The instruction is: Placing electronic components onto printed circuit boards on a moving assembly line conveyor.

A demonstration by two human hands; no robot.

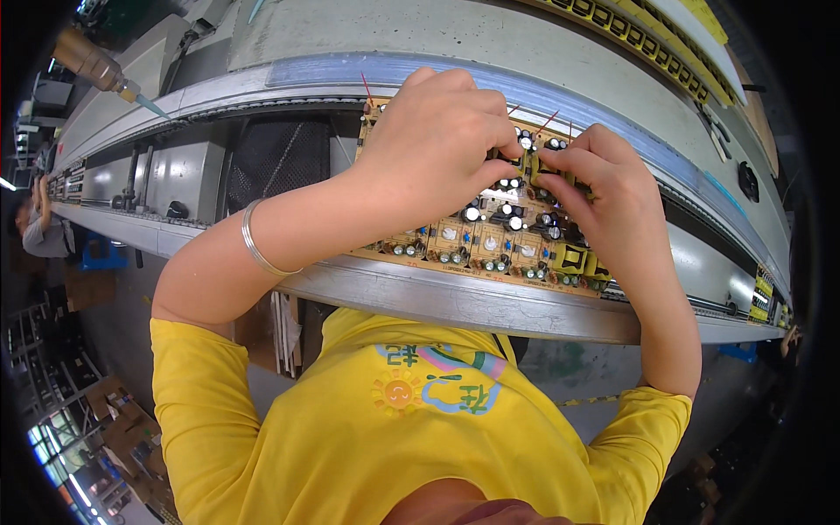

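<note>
Left hand (pixel 433 149) lies curled over the circuit board (pixel 477 236), which sits on the conveyor rail (pixel 455 302) at the bench edge. Fingertips of both hands meet, pinching a small yellow component (pixel 535 164). Right hand (pixel 604 188) steadies it. I judge a slip could bend its leads or nudge neighbouring capacitors (pixel 490 214).

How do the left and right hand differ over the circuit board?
The left hand lies spread across the circuit board, knuckles up and covering its upper left part; the right hand sits at the board's right side, more curled. The left wrist wears a thin silver bracelet; the right wrist is bare. Both have fingertips meeting at one small dark component near the top of the board, and both arms wear yellow sleeves.
</note>
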